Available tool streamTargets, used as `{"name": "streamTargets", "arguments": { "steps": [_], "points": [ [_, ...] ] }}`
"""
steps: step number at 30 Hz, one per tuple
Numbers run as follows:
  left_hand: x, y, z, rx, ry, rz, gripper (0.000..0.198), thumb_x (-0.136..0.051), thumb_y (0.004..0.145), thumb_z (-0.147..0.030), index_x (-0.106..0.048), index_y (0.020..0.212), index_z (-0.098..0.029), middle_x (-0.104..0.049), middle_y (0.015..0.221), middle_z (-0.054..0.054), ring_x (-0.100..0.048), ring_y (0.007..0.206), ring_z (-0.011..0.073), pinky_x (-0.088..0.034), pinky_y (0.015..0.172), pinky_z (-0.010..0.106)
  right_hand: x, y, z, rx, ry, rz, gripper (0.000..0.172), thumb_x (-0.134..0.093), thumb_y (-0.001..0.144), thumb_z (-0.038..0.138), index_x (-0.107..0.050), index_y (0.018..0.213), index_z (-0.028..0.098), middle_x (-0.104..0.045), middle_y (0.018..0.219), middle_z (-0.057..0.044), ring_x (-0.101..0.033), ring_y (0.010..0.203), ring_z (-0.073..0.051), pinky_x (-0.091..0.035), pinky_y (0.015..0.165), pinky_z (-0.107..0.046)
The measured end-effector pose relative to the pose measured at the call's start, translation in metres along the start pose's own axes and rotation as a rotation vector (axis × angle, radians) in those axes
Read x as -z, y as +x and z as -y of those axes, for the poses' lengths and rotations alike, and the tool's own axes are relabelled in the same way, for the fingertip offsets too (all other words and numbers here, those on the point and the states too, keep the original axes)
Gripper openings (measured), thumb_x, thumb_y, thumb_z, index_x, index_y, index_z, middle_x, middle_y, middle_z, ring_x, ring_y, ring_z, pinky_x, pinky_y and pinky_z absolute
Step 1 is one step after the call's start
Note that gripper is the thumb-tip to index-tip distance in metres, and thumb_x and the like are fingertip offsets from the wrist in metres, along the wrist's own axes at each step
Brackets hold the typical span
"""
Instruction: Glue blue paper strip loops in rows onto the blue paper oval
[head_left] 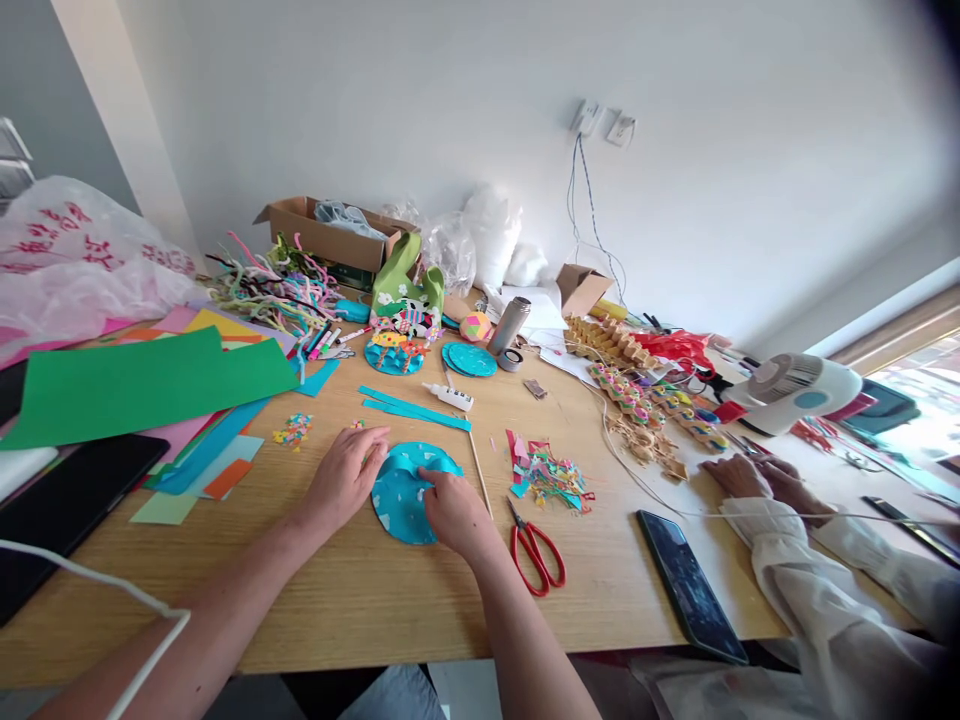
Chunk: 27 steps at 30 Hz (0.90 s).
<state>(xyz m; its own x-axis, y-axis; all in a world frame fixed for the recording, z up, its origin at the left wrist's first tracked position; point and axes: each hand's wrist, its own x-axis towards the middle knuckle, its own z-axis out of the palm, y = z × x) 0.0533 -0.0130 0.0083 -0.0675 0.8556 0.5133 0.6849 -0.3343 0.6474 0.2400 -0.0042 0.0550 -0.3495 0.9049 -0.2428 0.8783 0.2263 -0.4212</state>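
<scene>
A round blue paper disc (399,503) with pale patches lies on the table before me. A blue paper strip (448,465) arches over its upper part. My left hand (349,475) rests at the disc's left edge, fingers stretched forward and the thumb by the strip's left end. My right hand (457,510) reaches over the disc's right side, its index finger pressed on the strip and the other fingers bent. Just beyond are loose blue strips (412,408) and a white glue bottle (450,396). A thin stick (479,472) lies right of the disc, near red-handled scissors (537,552).
Paper scraps (551,475) lie to the right, coloured sheets (150,385) to the left. A steel flask (511,325) stands behind. A phone (690,580) and a co-worker's hands (757,480) are at the right, near a white fan (791,390). A white cable (637,480) crosses the table.
</scene>
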Motion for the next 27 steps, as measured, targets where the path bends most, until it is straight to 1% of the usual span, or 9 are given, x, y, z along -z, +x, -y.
{"name": "streamTargets", "arguments": {
  "steps": [4,9,11,13,16,18,21,24,27],
  "points": [
    [0.002,0.000,0.002,-0.005,0.026,0.006,0.032,-0.041,0.097,-0.034,-0.062,0.115,-0.018,-0.072,0.099,0.008,-0.064,0.099,0.0228,-0.053,0.088,0.039,-0.001,0.002,0.005,0.007,0.002,-0.047,0.046,-0.039,0.090,0.013,-0.067,0.125,0.019,-0.070,0.121,-0.011,-0.063,0.118,-0.023,-0.045,0.098,-0.030],
    [0.005,0.000,0.006,-0.032,0.061,0.015,0.033,-0.043,0.089,-0.021,-0.060,0.117,-0.018,-0.072,0.100,0.007,-0.064,0.099,0.0225,-0.054,0.087,0.040,0.000,-0.001,0.008,-0.019,0.043,-0.087,0.045,-0.041,0.088,0.012,-0.068,0.123,0.020,-0.072,0.118,-0.010,-0.066,0.112,-0.022,-0.046,0.091,-0.027],
    [0.005,0.000,0.009,-0.040,0.078,0.016,0.035,-0.042,0.086,-0.017,-0.060,0.116,-0.018,-0.072,0.099,0.008,-0.064,0.098,0.0229,-0.054,0.087,0.041,0.005,-0.003,0.005,-0.026,0.101,-0.127,0.046,-0.040,0.089,0.012,-0.066,0.126,0.020,-0.072,0.118,-0.008,-0.067,0.110,-0.020,-0.047,0.089,-0.025],
    [0.005,0.001,0.011,-0.046,0.096,0.014,0.038,-0.042,0.083,-0.014,-0.059,0.117,-0.018,-0.071,0.098,0.007,-0.064,0.096,0.0236,-0.054,0.086,0.042,0.013,-0.007,-0.001,-0.056,0.156,-0.198,0.046,-0.038,0.091,0.014,-0.064,0.129,0.021,-0.073,0.115,-0.007,-0.068,0.107,-0.019,-0.047,0.086,-0.024],
    [0.006,0.001,0.011,-0.059,0.120,0.004,0.040,-0.043,0.081,-0.012,-0.059,0.117,-0.018,-0.071,0.097,0.008,-0.063,0.096,0.0257,-0.053,0.085,0.044,0.025,-0.010,-0.014,-0.153,0.144,-0.281,0.045,-0.034,0.095,0.017,-0.062,0.130,0.019,-0.075,0.109,-0.008,-0.069,0.101,-0.018,-0.047,0.082,-0.023],
    [0.008,0.000,0.006,-0.077,0.131,-0.005,0.041,-0.043,0.081,-0.011,-0.058,0.118,-0.018,-0.069,0.100,0.009,-0.061,0.098,0.0271,-0.052,0.086,0.046,0.027,-0.012,-0.023,-0.212,0.064,-0.291,0.044,-0.035,0.095,0.016,-0.061,0.131,0.016,-0.075,0.107,-0.011,-0.070,0.100,-0.019,-0.046,0.083,-0.024],
    [0.011,-0.003,-0.007,-0.128,0.140,-0.013,0.046,-0.042,0.081,-0.008,-0.056,0.124,-0.018,-0.068,0.105,0.010,-0.058,0.104,0.0281,-0.051,0.091,0.046,0.022,-0.014,-0.033,-0.258,-0.030,-0.291,0.043,-0.036,0.095,0.015,-0.059,0.131,0.014,-0.075,0.106,-0.014,-0.068,0.104,-0.023,-0.045,0.086,-0.028],
    [0.009,-0.009,-0.022,-0.264,0.173,-0.002,0.056,-0.041,0.081,-0.003,-0.048,0.135,-0.018,-0.069,0.110,0.009,-0.055,0.112,0.0283,-0.048,0.098,0.048,0.013,-0.017,-0.038,-0.264,-0.037,-0.292,0.044,-0.037,0.094,0.013,-0.057,0.133,0.014,-0.074,0.107,-0.014,-0.068,0.106,-0.024,-0.045,0.086,-0.029],
    [0.000,-0.016,-0.033,-0.375,0.229,0.034,0.063,-0.039,0.080,0.000,-0.041,0.141,-0.018,-0.069,0.116,0.009,-0.053,0.120,0.0290,-0.047,0.101,0.049,0.008,-0.018,-0.041,-0.272,-0.027,-0.302,0.045,-0.038,0.094,0.013,-0.054,0.136,0.014,-0.075,0.104,-0.013,-0.069,0.104,-0.023,-0.044,0.085,-0.028]
  ]
}}
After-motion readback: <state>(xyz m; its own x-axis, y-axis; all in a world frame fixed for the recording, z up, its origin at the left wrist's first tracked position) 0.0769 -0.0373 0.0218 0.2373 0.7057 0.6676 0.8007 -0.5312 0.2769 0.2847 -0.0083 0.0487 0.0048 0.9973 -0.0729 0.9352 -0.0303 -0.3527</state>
